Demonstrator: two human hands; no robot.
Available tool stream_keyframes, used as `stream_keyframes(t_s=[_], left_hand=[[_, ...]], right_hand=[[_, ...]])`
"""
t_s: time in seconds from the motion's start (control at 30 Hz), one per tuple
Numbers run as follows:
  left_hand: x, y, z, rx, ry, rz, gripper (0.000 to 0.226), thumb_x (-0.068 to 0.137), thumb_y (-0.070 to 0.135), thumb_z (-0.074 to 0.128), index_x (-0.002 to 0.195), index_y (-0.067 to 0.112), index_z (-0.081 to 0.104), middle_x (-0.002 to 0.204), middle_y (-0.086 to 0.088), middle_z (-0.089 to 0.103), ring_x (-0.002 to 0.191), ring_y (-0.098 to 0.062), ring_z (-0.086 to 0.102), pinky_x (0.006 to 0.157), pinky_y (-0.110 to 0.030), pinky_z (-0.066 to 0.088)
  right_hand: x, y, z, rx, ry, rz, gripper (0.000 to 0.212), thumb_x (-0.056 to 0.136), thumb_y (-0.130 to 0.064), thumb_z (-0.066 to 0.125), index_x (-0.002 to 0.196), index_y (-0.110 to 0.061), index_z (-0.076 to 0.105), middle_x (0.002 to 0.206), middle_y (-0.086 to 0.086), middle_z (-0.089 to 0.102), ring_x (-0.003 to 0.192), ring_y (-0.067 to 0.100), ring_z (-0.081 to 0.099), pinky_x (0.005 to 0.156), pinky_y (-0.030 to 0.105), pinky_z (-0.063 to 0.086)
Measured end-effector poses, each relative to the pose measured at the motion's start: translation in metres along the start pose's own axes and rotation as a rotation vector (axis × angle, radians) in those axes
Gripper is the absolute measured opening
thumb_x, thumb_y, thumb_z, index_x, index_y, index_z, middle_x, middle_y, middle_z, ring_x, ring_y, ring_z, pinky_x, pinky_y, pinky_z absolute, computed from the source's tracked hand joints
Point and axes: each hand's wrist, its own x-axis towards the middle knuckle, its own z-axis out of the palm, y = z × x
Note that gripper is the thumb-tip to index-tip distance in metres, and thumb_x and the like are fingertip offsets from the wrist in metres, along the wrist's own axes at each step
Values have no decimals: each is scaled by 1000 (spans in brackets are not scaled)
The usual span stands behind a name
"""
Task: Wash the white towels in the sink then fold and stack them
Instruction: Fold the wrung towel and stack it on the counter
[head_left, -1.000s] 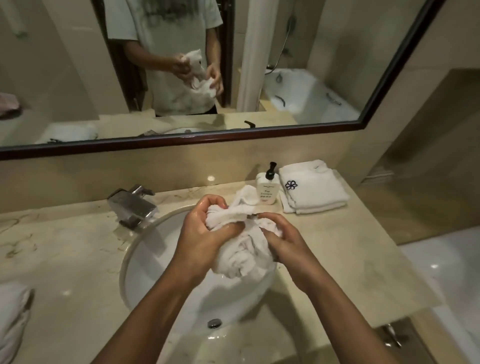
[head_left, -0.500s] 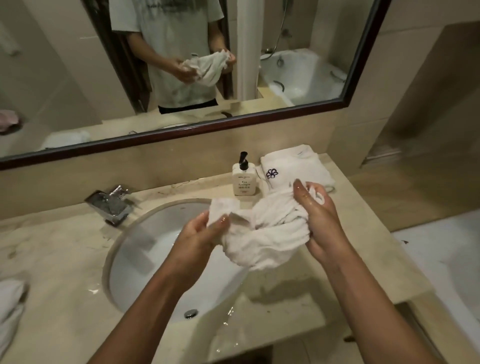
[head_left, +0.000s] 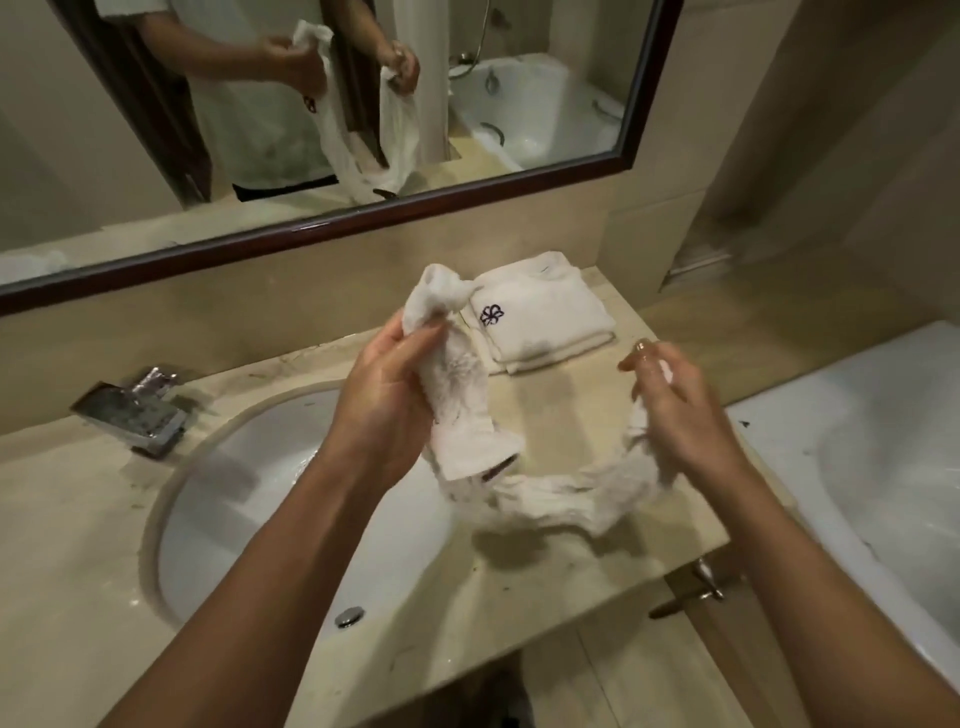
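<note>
Towel (head_left: 540, 488), white and wrung into a rope, hangs in a sagging loop between both hands above the tabletop (head_left: 566, 415), just right of the sink (head_left: 249, 499). Left hand (head_left: 387, 395) grips one bunched end, fingers curled round it, with a knot of cloth sticking up at 12 o'clock from the fist. Right hand (head_left: 675, 410), at 3 o'clock from the left and well apart from it, pinches the other end between thumb and fingers. Folded towels (head_left: 545, 317) with a dark flower emblem lie stacked on the tabletop at 12 o'clock from the hanging loop, against the back wall. Faucet (head_left: 135, 410) stands at 9 o'clock from the left hand, beside the sink rim. Mirror (head_left: 332, 228) above reflects the person holding the towel. Bathtub (head_left: 883, 467) lies at 3 o'clock.
</note>
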Motion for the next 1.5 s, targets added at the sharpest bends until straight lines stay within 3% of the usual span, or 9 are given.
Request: stream_keyframes(t_s=[0.23, 0.37, 0.5, 0.7, 0.8, 0.97, 1.13, 1.3, 1.5], left_hand=[[10, 16, 46, 159, -195, 18, 31, 95, 11, 58, 125, 6, 59, 96, 0, 70, 93, -15, 67, 84, -31, 54], [11, 30, 67, 211, -262, 91, 30, 92, 13, 65, 121, 9, 59, 99, -2, 70, 95, -18, 68, 83, -31, 56], [22, 36, 65, 199, -255, 119, 54, 93, 6, 61, 143, 5, 43, 117, -9, 68, 106, -23, 68, 90, -35, 56], [11, -1, 58, 987, -467, 94, 125, 79, 53, 78, 156, 32, -18, 166, 15, 2, 149, 1, 14, 122, -32, 25], [-4, -18, 48, 823, -378, 82, 116, 74, 49, 78, 159, 33, 1, 154, 32, 24, 135, 20, 29, 111, -15, 33], [5, -8, 32, 355, -220, -67, 42, 104, 2, 39, 139, 23, 51, 132, -4, 65, 121, -27, 62, 94, -44, 55], [0, -4, 38, 482, -346, 3, 55, 94, 8, 52, 145, 27, 47, 137, 4, 61, 127, -21, 58, 102, -43, 51], [-4, -6, 42, 868, -437, 208, 80, 88, -1, 66, 155, 22, 29, 137, 31, 45, 120, 16, 50, 102, -23, 49], [9, 8, 56, 519, -94, 161, 33, 93, 8, 47, 101, 24, 75, 107, -6, 74, 108, -27, 68, 101, -55, 50]], right_hand=[[-15, -55, -19, 184, -263, -211, 13, 97, -42, 55, 104, -34, 63, 88, -35, 65, 80, -14, 60, 65, 7, 45], [-27, -70, -16, 248, -425, -179, 27, 88, -29, 76, 112, -23, 66, 101, -11, 76, 92, 8, 73, 73, 22, 57], [-19, -79, -30, 460, -384, -66, 19, 96, -9, 62, 113, -12, 68, 105, 9, 76, 98, 26, 73, 83, 37, 59], [-22, -79, -10, 727, -284, 87, 37, 94, 7, 43, 117, -9, 67, 104, 12, 75, 95, 27, 71, 81, 35, 58], [-29, -74, -3, 901, -344, 138, 36, 96, 5, 41, 117, -8, 68, 117, 17, 72, 110, 30, 68, 98, 40, 53], [-34, -71, -4, 831, -242, 125, 41, 95, 7, 39, 123, -10, 64, 117, 13, 72, 110, 30, 67, 96, 42, 52], [-40, -72, -4, 812, -290, 70, 54, 100, 3, 49, 142, -31, 43, 124, 10, 68, 110, 25, 69, 95, 44, 57], [-32, -75, -3, 789, -233, 17, 71, 91, -17, 68, 143, -41, 25, 125, 4, 64, 110, 21, 70, 95, 51, 56], [-21, -60, 0, 640, -176, -20, 61, 96, -43, 54, 144, -53, 17, 117, -2, 65, 102, 10, 69, 94, 39, 54]])
